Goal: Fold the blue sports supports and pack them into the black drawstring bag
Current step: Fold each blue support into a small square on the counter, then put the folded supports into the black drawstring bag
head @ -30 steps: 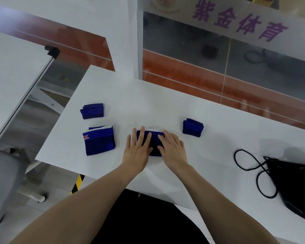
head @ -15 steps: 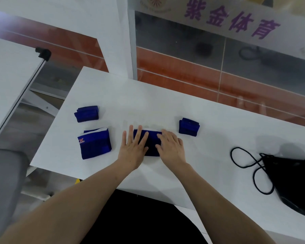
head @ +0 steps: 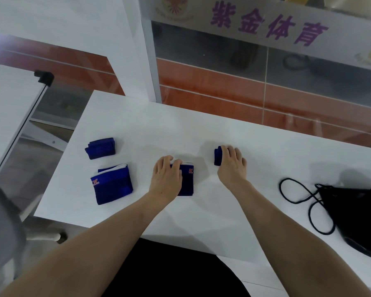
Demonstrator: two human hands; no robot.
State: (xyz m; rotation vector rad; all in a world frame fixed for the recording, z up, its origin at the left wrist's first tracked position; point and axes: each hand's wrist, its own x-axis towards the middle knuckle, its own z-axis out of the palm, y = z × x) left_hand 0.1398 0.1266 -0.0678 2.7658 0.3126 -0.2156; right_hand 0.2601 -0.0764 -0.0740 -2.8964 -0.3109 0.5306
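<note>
Several blue sports supports lie folded on the white table [head: 201,129]. My left hand [head: 166,175] grips the far edge of the middle support [head: 186,181], fingers curled over its white rim. My right hand [head: 232,166] covers a small folded support [head: 217,156], with only its left end showing. At the left lie a larger folded support with an orange logo [head: 113,185] and, beyond it, a small one [head: 101,147]. The black drawstring bag [head: 360,215] sits at the right edge, its cord [head: 298,200] looped on the table.
A second white table [head: 7,108] with a black corner cap stands to the left, across a gap. A glass partition with purple characters rises behind the table. A grey chair back [head: 0,228] is at the lower left.
My right hand left the middle support and moved right onto the small folded support. My left hand's fingers curled over the middle support's far edge. The camera tilted slightly.
</note>
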